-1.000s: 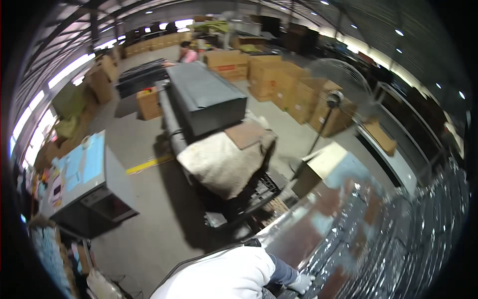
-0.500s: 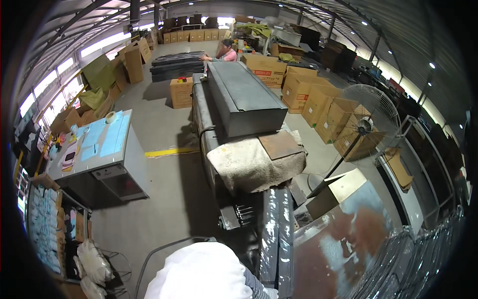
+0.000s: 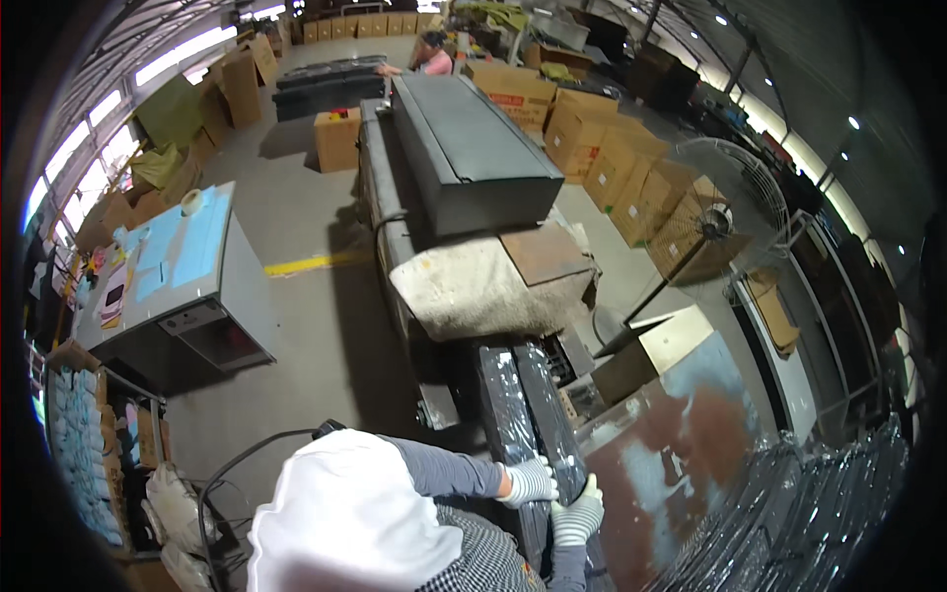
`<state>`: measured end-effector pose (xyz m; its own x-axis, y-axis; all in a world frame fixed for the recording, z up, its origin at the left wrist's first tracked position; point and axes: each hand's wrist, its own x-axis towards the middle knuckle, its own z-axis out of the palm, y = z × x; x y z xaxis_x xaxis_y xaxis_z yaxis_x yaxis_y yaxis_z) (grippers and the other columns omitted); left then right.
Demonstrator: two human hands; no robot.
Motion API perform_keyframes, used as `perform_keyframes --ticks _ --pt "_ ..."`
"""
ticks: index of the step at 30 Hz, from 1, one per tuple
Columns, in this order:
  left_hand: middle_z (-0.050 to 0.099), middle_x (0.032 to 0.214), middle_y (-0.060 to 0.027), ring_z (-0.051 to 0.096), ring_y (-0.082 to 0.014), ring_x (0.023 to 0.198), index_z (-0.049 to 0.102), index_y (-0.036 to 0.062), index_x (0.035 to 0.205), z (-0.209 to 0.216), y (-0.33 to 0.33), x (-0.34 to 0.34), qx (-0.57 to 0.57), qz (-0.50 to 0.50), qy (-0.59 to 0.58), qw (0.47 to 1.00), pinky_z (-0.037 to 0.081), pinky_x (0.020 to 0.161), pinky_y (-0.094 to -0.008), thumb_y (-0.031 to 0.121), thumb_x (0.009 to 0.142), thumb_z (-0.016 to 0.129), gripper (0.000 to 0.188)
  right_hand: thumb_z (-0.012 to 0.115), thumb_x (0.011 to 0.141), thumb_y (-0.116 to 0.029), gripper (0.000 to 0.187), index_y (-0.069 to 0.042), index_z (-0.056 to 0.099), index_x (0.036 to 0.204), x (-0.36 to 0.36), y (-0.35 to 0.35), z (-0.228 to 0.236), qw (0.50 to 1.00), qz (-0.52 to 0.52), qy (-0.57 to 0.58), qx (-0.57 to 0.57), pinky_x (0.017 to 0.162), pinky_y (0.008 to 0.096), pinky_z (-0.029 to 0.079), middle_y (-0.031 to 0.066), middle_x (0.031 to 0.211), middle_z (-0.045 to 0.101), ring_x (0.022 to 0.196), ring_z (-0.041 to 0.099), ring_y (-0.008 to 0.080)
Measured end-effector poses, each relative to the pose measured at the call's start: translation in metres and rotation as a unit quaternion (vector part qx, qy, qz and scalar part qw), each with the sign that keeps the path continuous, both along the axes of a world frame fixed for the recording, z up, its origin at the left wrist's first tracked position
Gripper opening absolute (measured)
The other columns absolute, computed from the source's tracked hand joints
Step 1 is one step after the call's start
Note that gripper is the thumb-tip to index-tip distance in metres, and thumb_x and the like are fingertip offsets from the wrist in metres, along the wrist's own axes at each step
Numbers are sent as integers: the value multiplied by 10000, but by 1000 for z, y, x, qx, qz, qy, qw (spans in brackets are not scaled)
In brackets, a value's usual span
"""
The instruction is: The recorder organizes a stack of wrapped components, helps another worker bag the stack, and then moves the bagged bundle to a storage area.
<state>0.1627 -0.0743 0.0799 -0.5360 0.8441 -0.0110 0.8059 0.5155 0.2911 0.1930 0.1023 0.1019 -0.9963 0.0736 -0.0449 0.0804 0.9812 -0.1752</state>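
Observation:
Neither of my own hands shows. Below the middle, a co-worker in a white head cover (image 3: 360,513) and checked garment (image 3: 478,543) bends over two long, dark, plastic-wrapped pieces (image 3: 513,409) lying side by side. Both of the co-worker's hands wear striped gloves: one glove (image 3: 533,482) reaches in from the left, the other glove (image 3: 579,515) comes up from below. They rest close together on the wrapped pieces, which run toward a cloth-covered machine end (image 3: 464,286). A brown flat plate (image 3: 543,257) lies on the cloth, below a long grey metal housing (image 3: 483,148).
At right are a rust-stained sheet table (image 3: 641,474), more shiny wrapped pieces (image 3: 789,523), a caged fan (image 3: 714,219) and cardboard boxes (image 3: 617,178). A grey bench (image 3: 222,306) stands at left. Another person (image 3: 434,61) works by stacked dark panels (image 3: 330,84) at the back.
My view has tilted down, so the scene sits higher. The co-worker, earlier mostly a white head cover at the lower edge, now shows both gloved hands on the wrapped pieces.

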Motion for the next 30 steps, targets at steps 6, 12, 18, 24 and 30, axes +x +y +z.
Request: perform_keyframes --ticks 6,12,18,24,30 --pt "637 1015 15 622 -225 1035 662 192 1045 -13 -1 -27 48 3 26 999 424 921 -406 187 699 749 357 927 526 -341 1050 -58 442 1414 -28 0 -5 1000 -9 -15 13 934 455 483 174 1121 602 1066 598 353" --pt "648 1017 29 631 -215 1006 657 205 1043 -9 -10 -47 0 9 0 1000 429 909 -401 216 674 772 387 925 528 -338 1031 -46 456 1399 -43 -11 0 1000 -1 -4 8 898 453 507 188 1088 616 1023 619 367" --pt "635 964 11 616 -237 977 666 180 1002 -22 -11 -62 53 -7 15 998 427 899 -400 188 703 717 303 925 499 -279 1036 -54 466 1400 -63 -16 -9 999 -47 -26 -2 947 450 506 201 1149 613 1077 615 384" --pt "627 963 12 621 -226 985 648 185 1027 -39 -29 -89 50 28 27 998 419 928 -438 208 703 732 335 940 497 -295 1068 -73 447 1418 -104 -28 -36 999 -11 -26 19 936 460 501 179 1153 596 1075 607 367" --pt "623 980 35 610 -211 1061 655 222 1039 -43 -49 -130 48 137 49 988 353 1049 -519 161 730 705 319 920 509 -318 1030 -51 450 1385 -173 -41 -48 995 76 31 47 914 469 492 171 1084 592 1045 597 370"
